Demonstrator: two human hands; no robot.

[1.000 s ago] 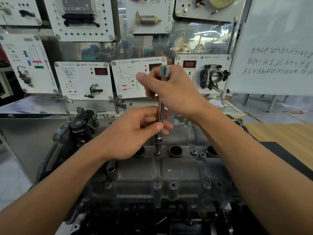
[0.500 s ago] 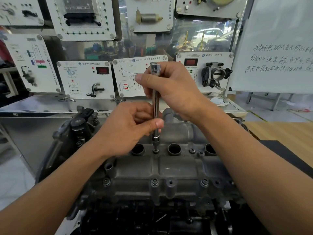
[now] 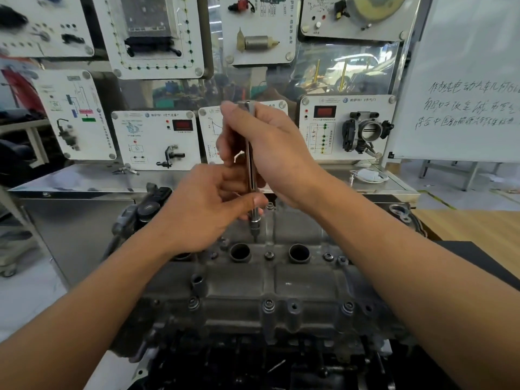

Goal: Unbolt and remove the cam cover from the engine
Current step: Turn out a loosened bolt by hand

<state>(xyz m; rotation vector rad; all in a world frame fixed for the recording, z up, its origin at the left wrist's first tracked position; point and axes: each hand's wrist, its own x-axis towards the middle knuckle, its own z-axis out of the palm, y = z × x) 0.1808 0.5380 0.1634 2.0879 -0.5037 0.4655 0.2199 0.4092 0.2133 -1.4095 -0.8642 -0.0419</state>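
2 hands [image 3: 202, 212] [image 3: 278, 156] grip slim chrome rod [image 3: 251, 175].

You have two hands, left hand [image 3: 208, 212] and right hand [image 3: 273, 147], one extension driver [image 3: 250, 170], one cam cover [image 3: 281, 282], two wells [image 3: 240, 252] fully in view, three near-edge bolts [image 3: 268, 305].

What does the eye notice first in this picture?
Two hands meet at the centre: the right hand grips the top of an upright extension bar, the left hand pinches it lower. Its tip points down at the grey cam cover below, behind two open round holes.
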